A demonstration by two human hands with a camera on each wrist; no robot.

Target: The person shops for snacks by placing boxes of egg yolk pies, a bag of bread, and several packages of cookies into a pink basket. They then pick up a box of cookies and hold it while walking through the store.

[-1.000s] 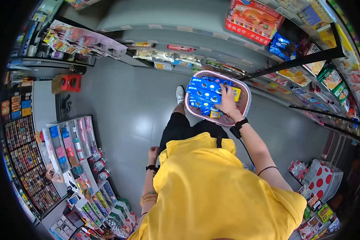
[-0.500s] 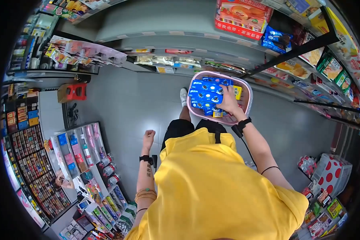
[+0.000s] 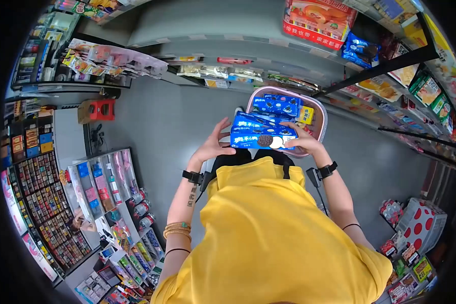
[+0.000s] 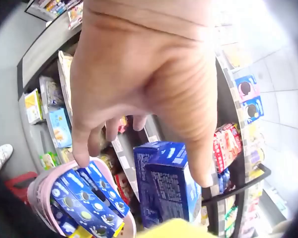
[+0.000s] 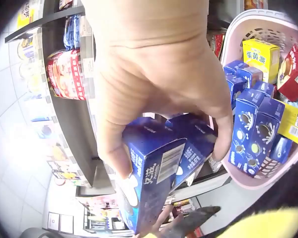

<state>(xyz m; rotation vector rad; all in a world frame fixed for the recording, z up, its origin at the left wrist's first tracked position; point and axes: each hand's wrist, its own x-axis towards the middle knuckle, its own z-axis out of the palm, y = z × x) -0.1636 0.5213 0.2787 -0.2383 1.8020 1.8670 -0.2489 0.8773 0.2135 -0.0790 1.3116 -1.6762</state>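
Observation:
Two blue cookie boxes [image 3: 261,138] are held side by side above the near edge of the pink basket [image 3: 323,121]. My right hand [image 3: 305,141] grips their right end; in the right wrist view the thumb and fingers of the right hand [image 5: 159,84] span both boxes [image 5: 151,168]. My left hand [image 3: 212,145] is spread at their left end, thumb close to the box corner; the left wrist view shows the left hand [image 4: 144,74] with fingers apart beside the boxes [image 4: 169,178]. Whether the thumb touches is unclear. More blue boxes [image 5: 253,131] and a yellow box [image 5: 260,57] lie in the basket.
Shelves [image 3: 213,48] with packaged snacks run along the front and right. At the left stand a display rack [image 3: 104,185] and a red stool [image 3: 102,109]. A white box with red dots [image 3: 421,225] is at the lower right, on the grey floor [image 3: 157,121] side.
My right hand has lifted two blue boxes out of the basket toward the body. My left hand has come up from beside the leg to their left end, its fingers spreading.

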